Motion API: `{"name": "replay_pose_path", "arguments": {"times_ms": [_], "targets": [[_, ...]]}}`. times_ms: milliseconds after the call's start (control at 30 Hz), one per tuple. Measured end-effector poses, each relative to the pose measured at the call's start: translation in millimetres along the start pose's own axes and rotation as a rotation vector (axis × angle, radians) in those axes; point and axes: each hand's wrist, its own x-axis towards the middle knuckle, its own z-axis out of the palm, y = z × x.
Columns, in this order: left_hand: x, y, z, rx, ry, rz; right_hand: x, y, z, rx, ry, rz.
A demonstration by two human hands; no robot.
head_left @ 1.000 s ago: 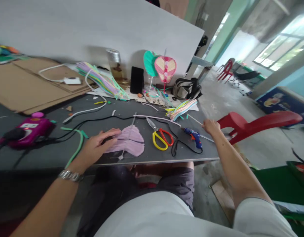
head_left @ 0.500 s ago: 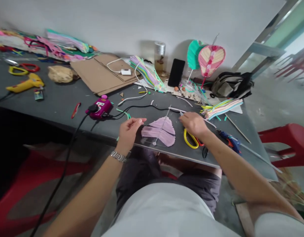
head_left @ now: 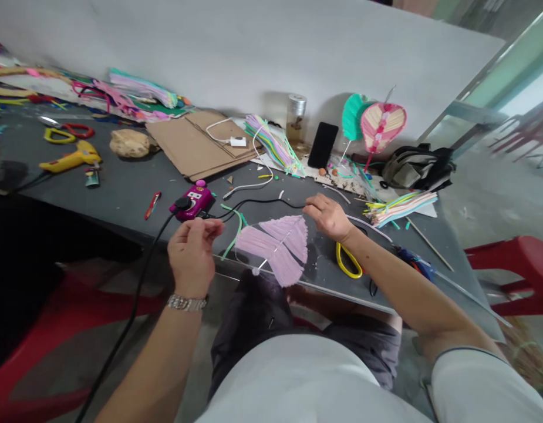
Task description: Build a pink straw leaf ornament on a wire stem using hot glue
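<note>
A pale pink fan-shaped piece (head_left: 283, 245), made of ribbed strips on a thin wire frame, is tilted at the table's front edge. My right hand (head_left: 327, 216) pinches the end of its central stem at the upper right. Left of the piece, my left hand (head_left: 192, 255) hovers in front of the purple socket block (head_left: 195, 201), with thumb and fingertips pressed together; whatever is between them is too small to make out. Yellow-handled scissors (head_left: 348, 261) lie below my right wrist.
Cardboard sheets (head_left: 201, 147), a black phone (head_left: 323, 145) and finished fans (head_left: 383, 126) are at the back. A yellow glue gun (head_left: 71, 157) lies left, a blue glue gun (head_left: 412, 262) right. Black cable crosses behind the pink piece.
My right hand has moved left and taken hold of the stem. The pink piece has turned and is lifted somewhat. My left hand has moved left, away from it. The view has shifted.
</note>
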Motion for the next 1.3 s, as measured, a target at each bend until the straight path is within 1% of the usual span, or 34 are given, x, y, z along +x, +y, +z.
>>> {"name": "replay_pose_path", "arguments": {"times_ms": [67,133,167,233,300,367,467,567,700,767,833,900,1033,1167,1300], "targets": [[5,-1,-6.5,0.02,0.03,-0.032,-10,-16,-9,0.207,0.217,0.136],[5,-5,-8.9,0.051,0.048,-0.099,-21,-41,-15,0.453,0.399,0.37],[2,-7,-7.7,0.081,0.04,-0.126,-27,-55,-16,0.617,0.439,0.497],[-10,-13,-0.5,0.111,-0.025,-0.149,-39,-87,-14,1.038,0.469,0.705],[-28,-16,11.4,0.152,-0.119,-0.203,-50,-117,-10,1.397,0.463,0.844],[-49,-18,24.8,0.177,-0.211,-0.273,-63,-143,-7,1.639,0.432,0.914],[-81,-15,41.9,0.196,-0.38,-0.376,-83,-171,-6,1.844,0.389,0.968],[-109,-10,53.2,0.124,-0.536,-0.506,-104,-187,-5,1.919,0.345,1.008],[-137,-1,61.5,0.065,-0.771,-0.568,-127,-198,1,1.929,0.306,1.017],[-148,2,63.8,0.08,-0.838,-0.593,-136,-201,4,1.915,0.29,1.019],[-157,4,64.9,0.106,-0.848,-0.612,-142,-202,7,1.889,0.28,1.017],[-162,4,65.0,0.144,-0.824,-0.605,-146,-203,9,1.865,0.273,1.015],[-168,2,63.4,0.218,-0.772,-0.536,-150,-204,14,1.831,0.26,1.029],[-174,3,61.4,0.24,-0.744,-0.452,-151,-204,21,1.775,0.282,0.96],[-176,7,57.8,0.222,-0.784,-0.422,-153,-203,22,1.726,0.307,0.925]]}}
